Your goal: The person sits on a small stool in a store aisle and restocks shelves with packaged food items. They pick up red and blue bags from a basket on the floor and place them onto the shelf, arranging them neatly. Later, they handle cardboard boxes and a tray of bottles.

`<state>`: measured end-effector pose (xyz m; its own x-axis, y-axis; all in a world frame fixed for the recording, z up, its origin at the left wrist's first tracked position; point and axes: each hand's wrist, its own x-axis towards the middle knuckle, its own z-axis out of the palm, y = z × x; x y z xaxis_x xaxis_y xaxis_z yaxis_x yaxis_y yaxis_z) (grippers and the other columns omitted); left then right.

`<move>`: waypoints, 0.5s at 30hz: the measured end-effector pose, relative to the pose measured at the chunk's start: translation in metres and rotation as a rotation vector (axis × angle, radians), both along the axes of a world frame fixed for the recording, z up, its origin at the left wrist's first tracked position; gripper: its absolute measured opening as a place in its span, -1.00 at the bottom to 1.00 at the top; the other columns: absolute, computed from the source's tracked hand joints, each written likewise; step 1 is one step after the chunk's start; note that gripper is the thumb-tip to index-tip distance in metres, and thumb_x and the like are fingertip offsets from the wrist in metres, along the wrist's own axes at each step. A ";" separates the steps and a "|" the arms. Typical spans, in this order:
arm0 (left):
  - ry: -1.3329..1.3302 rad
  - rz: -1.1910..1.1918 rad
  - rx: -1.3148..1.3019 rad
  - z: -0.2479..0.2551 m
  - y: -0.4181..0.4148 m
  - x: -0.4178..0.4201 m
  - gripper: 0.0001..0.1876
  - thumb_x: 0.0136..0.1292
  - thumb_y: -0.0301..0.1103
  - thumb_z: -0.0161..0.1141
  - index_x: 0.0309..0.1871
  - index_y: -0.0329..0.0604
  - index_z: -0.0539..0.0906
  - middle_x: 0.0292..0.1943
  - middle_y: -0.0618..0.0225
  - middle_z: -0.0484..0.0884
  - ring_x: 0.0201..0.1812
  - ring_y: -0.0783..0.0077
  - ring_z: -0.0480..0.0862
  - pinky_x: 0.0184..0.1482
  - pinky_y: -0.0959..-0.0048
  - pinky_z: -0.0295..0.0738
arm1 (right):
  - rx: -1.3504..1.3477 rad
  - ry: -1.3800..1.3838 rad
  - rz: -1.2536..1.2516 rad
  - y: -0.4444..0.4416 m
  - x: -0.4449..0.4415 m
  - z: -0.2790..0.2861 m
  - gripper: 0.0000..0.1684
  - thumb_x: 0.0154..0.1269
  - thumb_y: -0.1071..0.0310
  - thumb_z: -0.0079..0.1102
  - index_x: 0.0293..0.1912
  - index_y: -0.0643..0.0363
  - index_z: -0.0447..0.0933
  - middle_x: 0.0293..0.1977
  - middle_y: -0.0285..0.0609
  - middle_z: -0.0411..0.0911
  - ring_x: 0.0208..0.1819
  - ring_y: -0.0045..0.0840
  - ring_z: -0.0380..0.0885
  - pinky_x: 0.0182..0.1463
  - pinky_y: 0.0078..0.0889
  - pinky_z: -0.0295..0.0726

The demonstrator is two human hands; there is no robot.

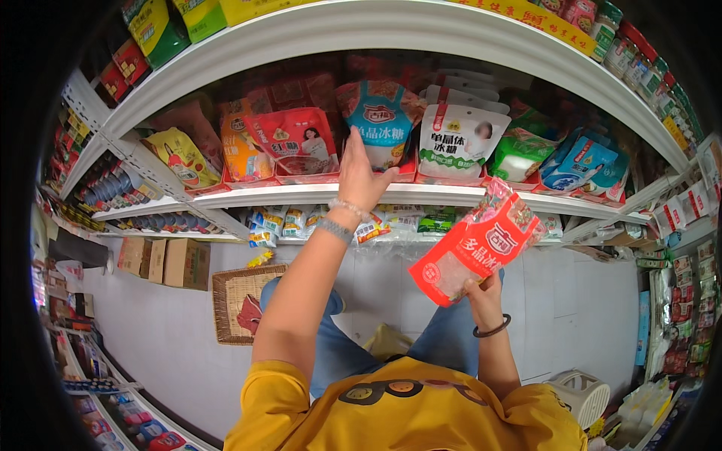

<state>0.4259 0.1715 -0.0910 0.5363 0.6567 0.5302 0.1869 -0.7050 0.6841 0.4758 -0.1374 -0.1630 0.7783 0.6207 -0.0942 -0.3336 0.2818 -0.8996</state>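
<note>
My left hand point(361, 175) is raised to the shelf, its thumb spread from the fingers. The fingers lie along the left side of a blue bag of rock sugar point(382, 121), which stands upright on the shelf; whether they press on it I cannot tell. In my right hand point(485, 296) is a red bag of rock sugar point(474, 248) with a clear window, tilted and gripped by its lower corner, out in front of the shelf. To the left of the blue bag sits a red pouch of brown sugar point(299, 141). A white pouch of rock sugar point(462, 138) is on its right.
A white shelf edge point(282, 194) runs across before me, with another shelf board point(361, 36) above. Small packets point(293, 220) fill the lower shelf. On the floor are a wicker basket point(225, 307), cardboard boxes point(186, 264) and a plastic stool point(589, 397).
</note>
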 end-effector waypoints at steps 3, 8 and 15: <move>-0.060 0.124 -0.129 -0.001 0.010 0.032 0.28 -0.21 -0.18 0.52 0.43 -0.40 -0.22 0.32 -0.36 0.08 0.34 -0.23 0.17 0.37 0.16 0.10 | -0.030 0.054 0.007 -0.016 0.004 -0.006 -0.31 0.08 0.65 0.17 0.22 0.22 0.19 0.08 -0.21 0.41 0.12 -0.51 0.42 0.20 -0.37 0.41; -0.025 0.323 -0.237 0.008 0.003 0.062 0.40 -0.31 -0.08 0.57 0.45 -0.23 -0.29 0.31 -0.34 0.08 0.31 -0.26 0.22 0.30 0.10 0.23 | -0.035 0.028 -0.016 -0.030 0.009 -0.010 -0.32 0.07 0.64 0.18 0.20 0.22 0.20 0.07 -0.21 0.42 0.11 -0.50 0.43 0.20 -0.36 0.41; -0.078 0.389 -0.209 0.003 0.005 0.071 0.42 -0.35 -0.05 0.57 0.47 -0.14 -0.30 0.26 -0.30 0.16 0.26 -0.25 0.28 0.22 0.08 0.33 | 0.001 0.056 -0.043 -0.038 0.015 -0.014 -0.31 0.06 0.63 0.19 0.20 0.23 0.20 0.06 -0.19 0.43 0.11 -0.48 0.44 0.20 -0.35 0.41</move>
